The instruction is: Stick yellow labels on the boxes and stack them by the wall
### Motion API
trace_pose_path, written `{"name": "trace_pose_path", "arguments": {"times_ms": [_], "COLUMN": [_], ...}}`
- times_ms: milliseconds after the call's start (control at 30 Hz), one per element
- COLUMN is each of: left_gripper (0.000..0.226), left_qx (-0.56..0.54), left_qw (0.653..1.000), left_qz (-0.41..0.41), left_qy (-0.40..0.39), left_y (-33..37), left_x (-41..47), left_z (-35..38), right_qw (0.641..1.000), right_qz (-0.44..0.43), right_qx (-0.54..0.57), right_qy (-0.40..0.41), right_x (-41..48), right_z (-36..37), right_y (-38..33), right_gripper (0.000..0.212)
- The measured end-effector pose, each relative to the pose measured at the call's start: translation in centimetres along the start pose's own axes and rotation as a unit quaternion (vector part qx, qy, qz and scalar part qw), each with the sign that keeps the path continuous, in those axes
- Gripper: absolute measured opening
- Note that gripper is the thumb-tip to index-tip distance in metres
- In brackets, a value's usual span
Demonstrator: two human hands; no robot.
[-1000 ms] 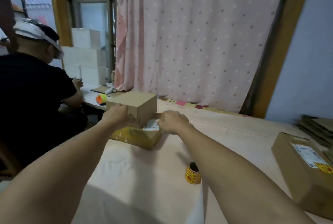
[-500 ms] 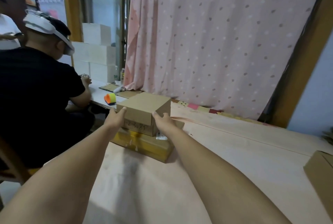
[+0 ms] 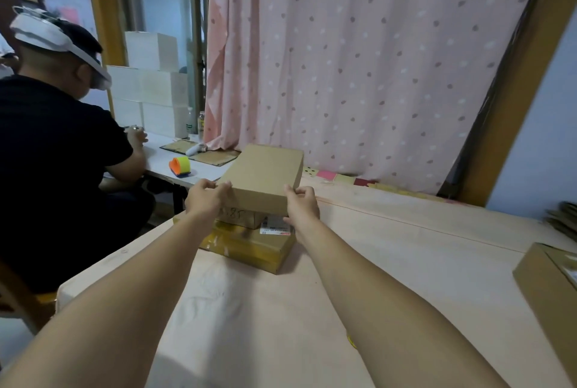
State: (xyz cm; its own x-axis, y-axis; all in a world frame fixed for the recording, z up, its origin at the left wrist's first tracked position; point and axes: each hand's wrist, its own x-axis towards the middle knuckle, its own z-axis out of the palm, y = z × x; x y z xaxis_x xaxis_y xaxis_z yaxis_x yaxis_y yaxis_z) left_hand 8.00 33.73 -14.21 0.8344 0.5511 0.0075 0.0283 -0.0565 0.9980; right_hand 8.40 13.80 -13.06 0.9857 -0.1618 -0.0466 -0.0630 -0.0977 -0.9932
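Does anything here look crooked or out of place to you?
Only mildly: the plain box, gripped by the left hand and right hand, is not flush with the yellow-taped box below, whose near corner and white label stick out. Nothing looks spilled or damaged.
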Motion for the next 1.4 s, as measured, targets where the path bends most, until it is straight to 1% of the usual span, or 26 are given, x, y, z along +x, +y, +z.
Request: {"name": "trace_pose_path", "arguments": {"times_ms": [100,133,233,267,300,333,367,400,500,567,600,667,700,767,833,900,967,1000,1033,1067,1100,1133,1200,1300,1367,1400], "left_gripper": [0.028,0.027,0.025,0.023,0.019,0.016,0.014,0.015,0.03,0.032,0.028,0.027,0.03,0.043,0.06,0.069,0.074,0.072,0.067,0.062,0.057,0.055,0.054,0.045,0.048,0.047], "left_qx": [-0.041,-0.057,-0.083,-0.084,-0.084,-0.077,-0.069,-0.046,0.069,0.104,0.087,0.002,-0.042,-0.104,-0.135,-0.124,-0.112,-0.108,-0.103,-0.098,-0.09,-0.085,-0.097,-0.082,-0.051,-0.05], "left_qw": [0.999,0.997,0.994,0.993,0.993,0.993,0.993,0.993,0.99,0.983,0.98,0.97,0.962,0.944,0.931,0.93,0.929,0.928,0.927,0.927,0.926,0.925,0.912,0.876,0.86,0.851], "left_qz": [-0.008,-0.01,-0.004,-0.004,-0.003,-0.001,0.004,0.007,0.047,0.089,0.099,0.094,0.072,0.017,-0.026,-0.04,-0.06,-0.077,-0.09,-0.093,-0.089,-0.08,-0.077,-0.078,-0.073,-0.076], "left_qy": [-0.034,-0.046,-0.074,-0.079,-0.086,-0.094,-0.1,-0.105,-0.114,-0.124,-0.15,-0.225,-0.261,-0.314,-0.337,-0.344,-0.349,-0.349,-0.35,-0.349,-0.354,-0.362,-0.391,-0.468,-0.503,-0.517], "left_y": [0.4,0.6,1.2,1.4,1.6,1.8,2.0,2.2,3.2,4.2,4.9,6.2,7.0,8.5,9.6,10.0,9.8,9.6,9.3,8.8,8.2,7.5,6.2,5.5,5.0,4.7], "left_x": [-1.4,-2.0,-4.2,-5.0,-6.0,-7.1,-8.1,-9.1,-12.9,-15.8,-17.4,-20.4,-22.1,-25.1,-27.7,-29.4,-30.4,-30.7,-31.0,-31.2,-31.4,-31.5,-31.5,-31.3,-30.9,-30.7], "left_z": [1.4,2.0,4.4,5.4,6.3,7.2,8.3,9.4,12.8,15.4,16.7,19.5,20.8,22.9,24.5,25.9,27.0,27.4,27.6,27.8,27.7,27.5,27.1,25.7,25.0,24.8], "right_qw": [0.999,0.999,0.996,0.995,0.994,0.993,0.992,0.992,0.986,0.975,0.965,0.93,0.905,0.85,0.8,0.748,0.712,0.715,0.736,0.774,0.808,0.832,0.864,0.908,0.942,0.959], "right_qz": [-0.026,-0.024,-0.007,-0.012,-0.024,-0.039,-0.052,-0.063,-0.089,-0.112,-0.134,-0.194,-0.226,-0.287,-0.335,-0.372,-0.396,-0.4,-0.392,-0.366,-0.338,-0.308,-0.233,-0.093,-0.007,0.017], "right_qx": [0.013,0.024,0.085,0.101,0.109,0.108,0.106,0.102,0.055,-0.03,-0.082,-0.196,-0.254,-0.349,-0.409,-0.46,-0.509,-0.519,-0.511,-0.486,-0.452,-0.42,-0.378,-0.331,-0.243,-0.184], "right_qy": [0.028,0.032,0.029,0.024,0.019,0.021,0.03,0.047,0.13,0.189,0.21,0.243,0.255,0.27,0.284,0.301,0.278,0.246,0.208,0.176,0.171,0.19,0.238,0.239,0.23,0.214], "right_x": [0.3,0.2,-0.4,-0.6,-0.8,-1.1,-1.5,-2.1,-3.9,-5.5,-6.3,-7.7,-8.4,-9.3,-10.4,-11.2,-12.0,-12.2,-12.6,-12.9,-13.3,-13.5,-13.6,-13.4,-13.0,-12.7], "right_z": [-2.3,-3.3,-6.6,-7.9,-9.3,-10.7,-12.2,-13.7,-18.2,-21.0,-22.3,-24.6,-25.5,-27.3,-29.2,-30.9,-32.3,-33.0,-33.7,-34.5,-35.5,-36.5,-38.5,-40.7,-41.6,-42.0], "right_y": [0.7,0.7,0.9,1.0,1.0,1.0,0.9,0.7,-0.5,-1.3,-1.6,-1.8,-1.8,-1.4,-0.9,-0.3,0.3,0.5,0.6,0.7,0.7,0.8,1.0,2.0,2.9,3.4], "right_gripper": [0.032,0.037,0.063,0.062,0.051,0.038,0.03,0.031,0.054,0.053,0.053,0.061,0.064,0.061,0.056,0.055,0.058,0.058,0.056,0.052,0.048,0.045,0.045,0.057,0.073,0.081]}}
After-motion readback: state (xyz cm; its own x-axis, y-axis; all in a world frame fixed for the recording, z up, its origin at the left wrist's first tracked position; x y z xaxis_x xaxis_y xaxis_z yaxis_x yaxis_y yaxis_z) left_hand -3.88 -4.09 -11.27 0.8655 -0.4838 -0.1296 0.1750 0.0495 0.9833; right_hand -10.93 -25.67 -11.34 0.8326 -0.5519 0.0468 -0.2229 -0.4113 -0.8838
